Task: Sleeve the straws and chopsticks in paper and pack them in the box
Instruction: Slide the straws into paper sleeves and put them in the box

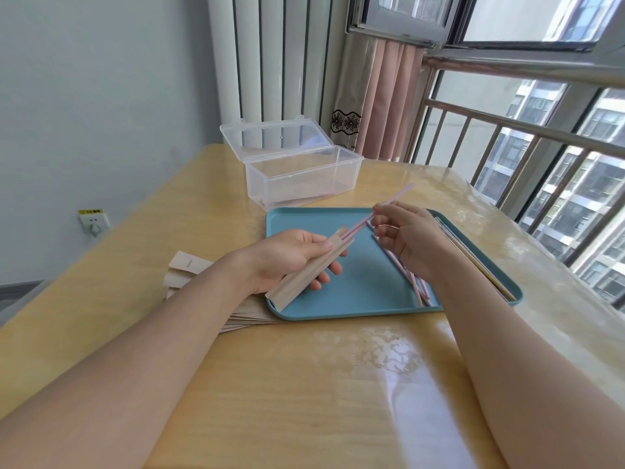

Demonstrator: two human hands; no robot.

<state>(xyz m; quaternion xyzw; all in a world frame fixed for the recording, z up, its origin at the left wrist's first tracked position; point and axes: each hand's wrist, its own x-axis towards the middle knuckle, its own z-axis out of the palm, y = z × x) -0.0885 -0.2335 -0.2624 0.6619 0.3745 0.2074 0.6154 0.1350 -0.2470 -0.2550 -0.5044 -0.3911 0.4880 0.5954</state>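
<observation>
Feeding a pink straw (389, 204) into a paper sleeve (304, 269) over the blue tray (355, 299).

Left hand (287, 258) clenched around the sleeve, mouth aimed toward 1 o'clock; right hand (406, 238) pinching the straw at mid-length, lower end already inside the mouth, upper end pointing to 1 o'clock. Best kept in line with the sleeve, pushed in short strokes, pinch shifted up the shaft to avoid buckling; left grip loose enough not to flatten the paper channel. More straws (416, 286) loose on the tray at 4 o'clock of the sleeve, spare sleeves (189, 265) stacked at 9 o'clock, clear box (301, 174) open and seemingly empty at 12 o'clock.
</observation>
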